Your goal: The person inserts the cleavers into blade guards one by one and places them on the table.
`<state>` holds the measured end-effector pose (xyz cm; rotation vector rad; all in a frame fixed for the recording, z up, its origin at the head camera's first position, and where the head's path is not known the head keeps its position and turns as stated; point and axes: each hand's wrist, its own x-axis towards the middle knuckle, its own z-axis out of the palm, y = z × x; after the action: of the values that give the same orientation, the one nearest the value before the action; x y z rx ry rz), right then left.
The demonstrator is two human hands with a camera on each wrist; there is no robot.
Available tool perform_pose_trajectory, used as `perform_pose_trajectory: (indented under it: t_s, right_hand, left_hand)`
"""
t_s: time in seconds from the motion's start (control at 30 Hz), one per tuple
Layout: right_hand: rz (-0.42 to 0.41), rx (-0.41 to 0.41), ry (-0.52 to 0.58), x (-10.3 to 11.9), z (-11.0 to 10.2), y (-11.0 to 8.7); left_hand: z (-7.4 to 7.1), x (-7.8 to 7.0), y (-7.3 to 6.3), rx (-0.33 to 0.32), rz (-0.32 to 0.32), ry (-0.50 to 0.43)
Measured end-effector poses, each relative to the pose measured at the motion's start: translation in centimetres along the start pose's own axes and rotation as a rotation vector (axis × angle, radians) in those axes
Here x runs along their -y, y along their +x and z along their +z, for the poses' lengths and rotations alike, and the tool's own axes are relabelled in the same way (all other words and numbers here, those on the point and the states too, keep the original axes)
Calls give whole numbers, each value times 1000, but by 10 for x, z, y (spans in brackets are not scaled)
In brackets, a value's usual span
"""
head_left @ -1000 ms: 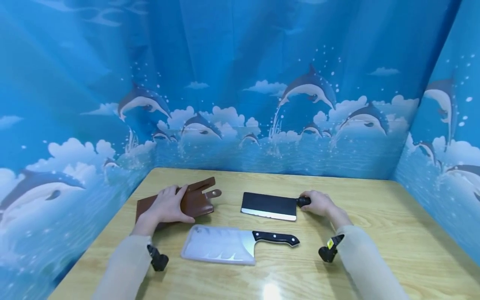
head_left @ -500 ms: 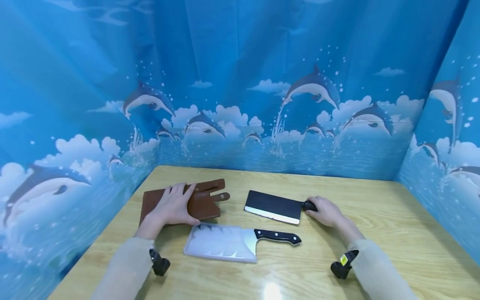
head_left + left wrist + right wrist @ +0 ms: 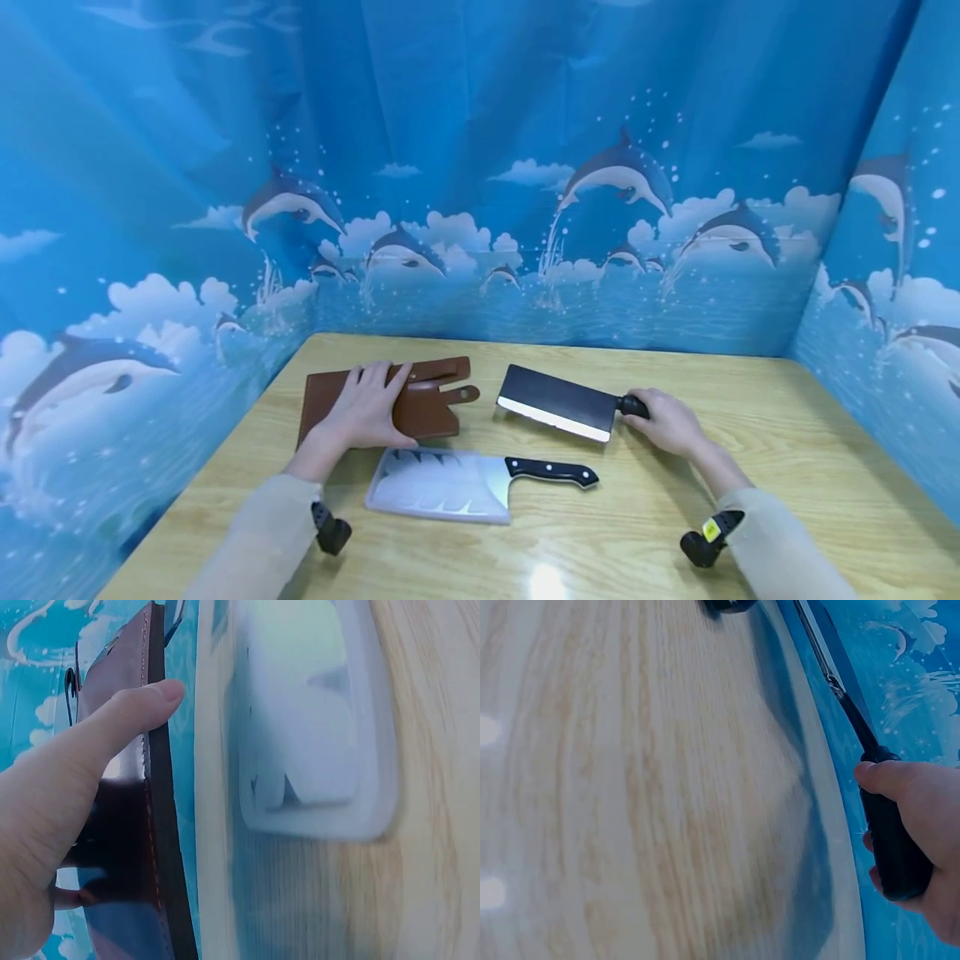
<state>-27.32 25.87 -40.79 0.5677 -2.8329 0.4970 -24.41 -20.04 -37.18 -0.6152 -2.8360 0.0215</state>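
A brown leather knife sheath [image 3: 429, 414] with a snap strap is at the left. My left hand [image 3: 366, 414] grips it across its width, thumb on the stitched near edge, as the left wrist view shows; the other fingers lie over the far side. To the right, my right hand [image 3: 667, 423] holds a black cleaver [image 3: 558, 400] with a bright cutting edge by its round black handle [image 3: 892, 840]. The cleaver is raised off the table, its blade tip pointing left toward the sheath's strap end.
A second cleaver [image 3: 551, 472] with a riveted black handle lies in front, its blade inside a translucent white cover [image 3: 435, 487]. The wooden table [image 3: 622, 542] carries everything. A blue dolphin-print curtain [image 3: 480, 167] stands along its back and sides.
My left hand has moved the sheath to the right. My right hand has lifted the black cleaver and shifted it slightly right, tilting the blade. The covered cleaver has stayed in place.
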Motion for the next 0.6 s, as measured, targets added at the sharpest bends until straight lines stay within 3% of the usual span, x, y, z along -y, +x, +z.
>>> perform_pose_trajectory:
  t_s: [0.33, 0.6]
  right_hand:
    - [-47, -45, -7, 12, -9, -3]
    - [-123, -108, 10, 26, -13, -4]
  left_hand:
    - [0, -20, 9, -23, 42, 38]
    - [3, -27, 12, 3, 37, 41]
